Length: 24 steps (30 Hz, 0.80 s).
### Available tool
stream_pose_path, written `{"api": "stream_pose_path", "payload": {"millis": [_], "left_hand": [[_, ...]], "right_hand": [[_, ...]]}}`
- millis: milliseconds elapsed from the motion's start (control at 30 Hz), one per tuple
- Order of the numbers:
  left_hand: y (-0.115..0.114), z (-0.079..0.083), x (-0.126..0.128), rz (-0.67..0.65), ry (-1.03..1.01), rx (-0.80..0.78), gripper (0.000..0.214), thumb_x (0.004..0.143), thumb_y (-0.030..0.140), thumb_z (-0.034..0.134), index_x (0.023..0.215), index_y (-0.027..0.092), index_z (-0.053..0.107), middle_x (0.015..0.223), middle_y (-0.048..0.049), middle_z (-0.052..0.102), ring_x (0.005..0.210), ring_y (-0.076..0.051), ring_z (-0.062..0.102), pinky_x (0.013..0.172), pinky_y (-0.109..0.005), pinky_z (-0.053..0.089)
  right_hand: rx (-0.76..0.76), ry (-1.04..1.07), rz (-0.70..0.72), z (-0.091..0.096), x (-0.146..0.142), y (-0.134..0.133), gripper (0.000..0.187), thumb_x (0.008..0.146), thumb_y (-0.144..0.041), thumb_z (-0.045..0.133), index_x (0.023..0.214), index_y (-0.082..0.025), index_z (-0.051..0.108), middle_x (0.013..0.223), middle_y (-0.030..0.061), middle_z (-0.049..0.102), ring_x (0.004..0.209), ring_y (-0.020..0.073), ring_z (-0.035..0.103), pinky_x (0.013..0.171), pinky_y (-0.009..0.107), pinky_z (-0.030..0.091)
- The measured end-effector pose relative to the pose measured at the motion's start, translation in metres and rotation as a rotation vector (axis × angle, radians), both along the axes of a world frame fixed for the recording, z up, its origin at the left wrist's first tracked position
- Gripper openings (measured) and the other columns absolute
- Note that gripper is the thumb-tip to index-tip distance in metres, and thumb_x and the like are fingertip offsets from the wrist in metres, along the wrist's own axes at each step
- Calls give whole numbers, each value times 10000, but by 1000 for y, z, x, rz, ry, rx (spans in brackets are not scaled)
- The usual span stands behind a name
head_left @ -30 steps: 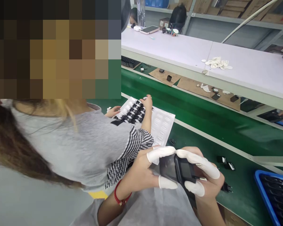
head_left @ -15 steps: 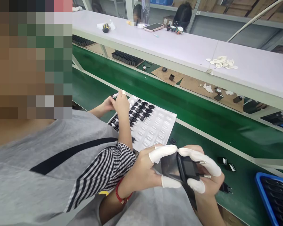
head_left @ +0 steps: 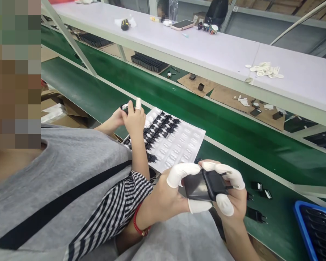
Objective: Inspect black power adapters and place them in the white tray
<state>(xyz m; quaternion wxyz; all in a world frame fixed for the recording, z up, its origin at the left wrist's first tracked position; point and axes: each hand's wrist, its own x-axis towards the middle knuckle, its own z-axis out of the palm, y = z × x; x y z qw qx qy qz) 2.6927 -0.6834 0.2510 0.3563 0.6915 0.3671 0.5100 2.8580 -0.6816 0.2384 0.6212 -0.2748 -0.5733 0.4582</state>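
My left hand (head_left: 165, 197) and my right hand (head_left: 230, 194) both hold a black plug-in charger (head_left: 208, 185), its two metal pins pointing right. White finger cots cover several of my fingertips, and a red cord bracelet circles my left wrist. Further up, a co-worker's hands (head_left: 130, 117) hold a small black object above a white plastic blister tray (head_left: 183, 145). Rows of black chargers fill part of that tray, and its right part shows empty pockets. A striped sleeve and grey shirt (head_left: 70, 188) of the co-worker fill the lower left.
A green conveyor belt (head_left: 233, 156) runs beneath my hands, with several black chargers (head_left: 258, 203) to their right. A blue tray (head_left: 312, 228) of black items sits at lower right. A white bench (head_left: 195, 47) above holds loose finger cots and a phone.
The view has swung right-to-left across the scene. The charger has turned in my hands, pins now angled slightly upward. The co-worker's hands have risen from the tray, holding a small black object.
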Motion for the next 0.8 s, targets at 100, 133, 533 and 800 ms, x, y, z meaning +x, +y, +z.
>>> {"api": "stream_pose_path", "payload": {"millis": [100,133,533,800], "left_hand": [[1,3,-2,-18,1,-37,446,739,375,809,1103,221,602,912,-32,739,697,-153,692,629,-228,564],[1,4,-3,-19,3,-46,437,738,371,810,1094,219,608,936,-40,744,725,-160,702,645,-232,568],[-1,-3,8,-148,-87,-240,267,765,327,781,987,207,695,918,-37,735,797,-174,687,707,-253,542],[6,0,24,-286,-703,-566,376,769,455,764,1006,260,548,973,-23,617,884,-168,630,728,-265,526]], "right_hand": [[-29,21,64,1,-1,3,317,880,-347,709,1186,-297,642,1109,42,684,1108,209,628,920,375,589],[-34,21,85,0,-1,4,315,881,-336,707,1185,-295,639,1105,42,683,1116,207,628,923,368,589],[-136,-155,25,-4,8,-1,305,914,-397,647,1200,-295,635,1123,46,688,1103,231,663,962,383,575],[42,-379,-98,-6,5,-7,884,823,-558,711,1552,-323,270,1542,110,399,1389,356,435,1096,555,459]]}}
